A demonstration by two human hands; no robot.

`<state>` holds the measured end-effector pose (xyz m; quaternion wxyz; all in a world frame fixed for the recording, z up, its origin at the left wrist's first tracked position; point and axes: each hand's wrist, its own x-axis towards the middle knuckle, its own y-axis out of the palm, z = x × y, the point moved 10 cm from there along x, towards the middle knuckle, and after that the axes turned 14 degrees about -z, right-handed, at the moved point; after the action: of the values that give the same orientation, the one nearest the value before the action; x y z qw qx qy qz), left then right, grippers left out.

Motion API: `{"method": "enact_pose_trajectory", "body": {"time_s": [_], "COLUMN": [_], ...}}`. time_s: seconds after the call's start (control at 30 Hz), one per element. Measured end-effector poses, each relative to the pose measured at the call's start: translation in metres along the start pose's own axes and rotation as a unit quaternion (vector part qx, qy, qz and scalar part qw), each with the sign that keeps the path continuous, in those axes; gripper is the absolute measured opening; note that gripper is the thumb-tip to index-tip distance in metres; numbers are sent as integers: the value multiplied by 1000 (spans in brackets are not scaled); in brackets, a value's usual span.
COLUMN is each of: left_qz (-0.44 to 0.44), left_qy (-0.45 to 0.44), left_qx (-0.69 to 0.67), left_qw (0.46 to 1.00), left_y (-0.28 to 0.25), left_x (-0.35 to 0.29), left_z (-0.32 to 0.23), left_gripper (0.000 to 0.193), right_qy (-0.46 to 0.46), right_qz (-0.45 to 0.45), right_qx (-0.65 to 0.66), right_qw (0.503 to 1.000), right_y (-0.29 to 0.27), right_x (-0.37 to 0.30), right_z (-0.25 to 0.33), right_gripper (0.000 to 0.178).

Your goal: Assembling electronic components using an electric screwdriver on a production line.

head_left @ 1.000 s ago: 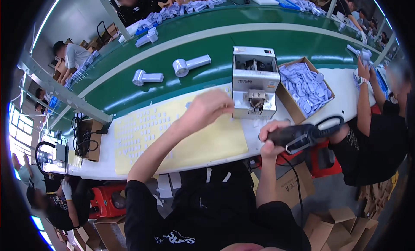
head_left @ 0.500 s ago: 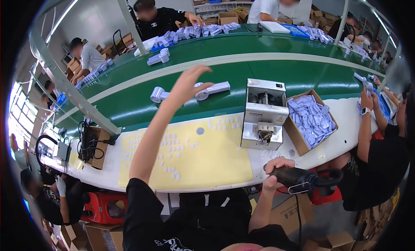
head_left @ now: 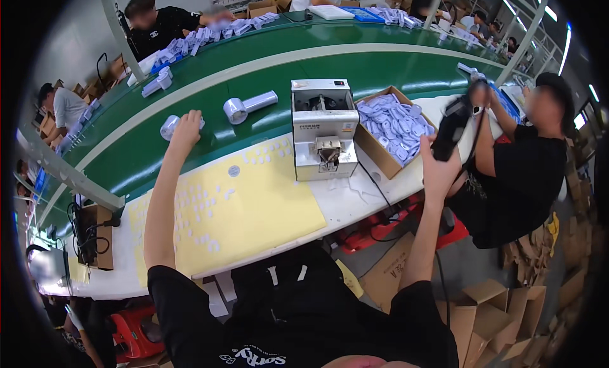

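Note:
My left hand (head_left: 188, 128) is closed on a pale round-headed plastic housing (head_left: 170, 127) on the green conveyor belt; its round end shows left of my fingers. A similar housing with a long tubular handle (head_left: 250, 106) lies just to its right. My right hand (head_left: 439, 168) is raised at the right, wrapped round a black corded hand tool (head_left: 451, 128). Motion blurs the tool, so its exact kind is unclear. Its upper end overlaps a co-worker's hands in the picture; I cannot tell whether they touch.
A metal bench machine (head_left: 325, 130) stands beside a cardboard box (head_left: 380, 162) of pale plastic parts. Small white pieces cover part of a yellow sheet (head_left: 273, 209) on the white table. Co-workers sit across the belt and at the right. A cable (head_left: 377, 184) hangs over the table's front edge.
My left hand has come down from above the belt onto the left housing. My right hand has swung the black tool up and to the right. The whole view has turned rightward.

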<state>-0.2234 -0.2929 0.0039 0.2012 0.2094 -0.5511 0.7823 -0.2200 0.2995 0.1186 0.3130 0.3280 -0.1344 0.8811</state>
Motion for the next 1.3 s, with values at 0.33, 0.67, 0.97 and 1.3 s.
{"method": "enact_pose_trajectory", "body": {"time_s": [0.33,0.67,0.97,1.3], "left_qz": [-189,-202,-228,-166], "left_qy": [-228,-308,-274,-212], "left_qx": [-456,-713,-724,-680], "left_qw": [839,596,590,683], "left_y": [-261,-236,-219,-227], "left_x": [11,-55,-69,-78], "left_z": [-94,-184,-201,-174], "left_gripper": [42,44,51,60], "right_qy": [-115,43,136,209], "right_qz": [203,226,496,481], "right_qx": [-274,-30,300,289], "right_qw": [933,973,803,801], "right_y": [59,68,115,154], "right_x": [51,27,-137,-175], "right_z": [-82,-8,156,147], "right_gripper": [24,15,13,14]}}
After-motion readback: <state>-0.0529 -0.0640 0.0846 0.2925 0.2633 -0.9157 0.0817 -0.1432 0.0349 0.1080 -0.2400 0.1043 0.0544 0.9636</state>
